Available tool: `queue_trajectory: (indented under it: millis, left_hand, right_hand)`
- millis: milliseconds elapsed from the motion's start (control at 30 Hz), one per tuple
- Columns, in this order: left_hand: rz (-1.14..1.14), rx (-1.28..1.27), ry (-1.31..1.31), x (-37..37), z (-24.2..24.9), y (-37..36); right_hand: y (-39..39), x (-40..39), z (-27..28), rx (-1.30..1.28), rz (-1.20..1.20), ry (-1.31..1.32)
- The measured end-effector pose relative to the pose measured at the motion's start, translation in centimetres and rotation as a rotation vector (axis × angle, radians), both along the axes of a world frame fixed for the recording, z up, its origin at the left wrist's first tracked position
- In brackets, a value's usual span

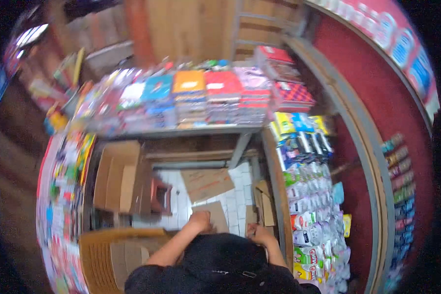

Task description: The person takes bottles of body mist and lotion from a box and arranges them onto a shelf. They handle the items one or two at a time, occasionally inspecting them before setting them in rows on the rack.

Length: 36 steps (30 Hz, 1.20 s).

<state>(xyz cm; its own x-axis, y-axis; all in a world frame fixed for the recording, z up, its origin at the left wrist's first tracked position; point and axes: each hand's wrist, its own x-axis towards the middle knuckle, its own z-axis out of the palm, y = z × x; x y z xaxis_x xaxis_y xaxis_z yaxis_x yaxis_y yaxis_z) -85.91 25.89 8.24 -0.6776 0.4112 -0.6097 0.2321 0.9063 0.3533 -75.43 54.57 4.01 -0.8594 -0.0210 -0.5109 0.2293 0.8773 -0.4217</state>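
Low in the head view, my left hand [201, 221] is curled in front of my dark clothing, above a cardboard piece [211, 211] on the tiled floor. Its fingers are closed, and what they hold, if anything, is too blurred to tell. My right hand [254, 230] is also curled, a short way to the right, near upright cardboard pieces [265, 203] beside the right shelf. Something small and dark shows at its fingers but cannot be made out. The two hands are apart.
An open cardboard box [116, 181] and a brown plastic chair [93, 240] stand at the left. Stacked packs [190, 93] line the shelf ahead. Packaged goods [306, 235] fill the right shelf. A flat cardboard sheet [208, 183] lies on the floor.
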Motion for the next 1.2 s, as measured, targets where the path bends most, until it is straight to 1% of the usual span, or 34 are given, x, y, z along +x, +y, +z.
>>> queue_trajectory:
  millis: [33,67,133,200,233,267,300,333,367,433,467,500,567,600,633,700,800,900,1000,1033,1100,1133,1167,1200]
  left_hand:
    - [0.08,0.029,0.057,1.4,-0.4,-1.1]
    - [0.169,0.054,0.111,3.0,-0.8,-2.2]
    - [0.347,0.048,0.148,6.2,0.4,-3.3]
    - [0.558,0.057,0.209,10.4,1.2,-3.7]
    - [0.666,0.078,0.213,12.7,2.0,-3.7]
    - [0.764,0.097,0.222,15.3,2.3,-3.6]
    - [0.774,0.087,0.152,17.9,0.5,-3.4]
    - [0.774,0.083,0.088,20.3,-2.3,-3.4]
    - [0.769,0.084,0.028,22.5,-3.7,-3.6]
    - [0.726,0.055,-0.069,26.5,-2.2,-4.1]
    - [0.705,0.047,-0.116,28.4,-1.6,-4.3]
    - [0.718,0.037,-0.073,30.3,-2.4,-4.4]
    - [0.848,0.025,-0.084,33.0,-3.2,-4.8]
    - [0.913,0.022,-0.092,34.2,-3.7,-5.0]
    - [0.972,0.036,-0.056,35.4,-4.3,-5.3]
    - [1.079,0.062,0.011,37.9,-5.3,-5.9]
    - [1.166,0.095,0.1,42.6,-3.9,-7.1]
    - [1.304,0.176,0.162,48.6,-5.8,-8.3]
    - [1.593,0.31,0.211,55.5,-6.7,-10.6]
    - [1.661,0.218,0.427,57.8,-6.1,-11.1]
    - [1.864,0.238,0.633,62.9,-6.5,-13.2]
    - [1.885,0.219,0.663,65.7,-7.0,-14.6]
    - [1.902,0.202,0.693,68.5,-7.4,-16.3]
    - [2.003,0.147,0.522,70.9,-6.5,-18.2]
  right_hand:
    - [-0.4,0.3,0.9,-0.017,0.014,-0.025]
    - [0.1,0.7,-0.3,-0.04,0.072,-0.031]
    - [2.0,1.0,-3.4,-0.085,0.205,-0.063]
    - [1.5,1.8,-1.1,-0.081,0.256,-0.065]
    - [2.5,2.3,-2.9,-0.032,0.311,-0.065]
    - [2.4,3.0,-3.5,0.115,0.31,-0.124]
    - [3.1,3.9,-4.8,0.132,0.328,-0.1]
    - [3.7,4.9,-6.2,0.147,0.337,-0.068]
    - [3.4,6.0,-6.6,0.106,0.355,-0.085]
    - [2.9,8.2,-6.4,0.032,0.377,-0.12]
    - [2.2,9.7,-5.9,0.129,0.463,-0.125]
    - [1.0,11.1,-5.2,0.227,0.553,-0.122]
    - [1.2,12.3,-7.3,0.091,0.607,-0.217]
    - [1.9,13.0,-9.8,0.091,0.545,-0.213]
    - [3.1,13.9,-12.7,0.093,0.48,-0.211]
    - [3.8,15.2,-14.4,0.133,0.543,-0.225]
    - [3.1,16.1,-14.9,0.212,0.75,-0.222]
    - [1.3,16.5,-15.2,0.297,0.99,-0.192]
    - [-1.2,16.7,-16.0,0.371,1.212,-0.132]
    - [-2.2,16.6,-16.4,0.373,1.265,-0.117]
    - [-3.9,15.8,-17.5,0.281,1.279,-0.151]
    - [-4.4,15.4,-18.4,0.215,1.267,-0.184]
    - [-4.7,15.5,-20.0,0.156,1.158,-0.151]
    - [-4.9,15.7,-22.2,0.095,1.044,-0.117]
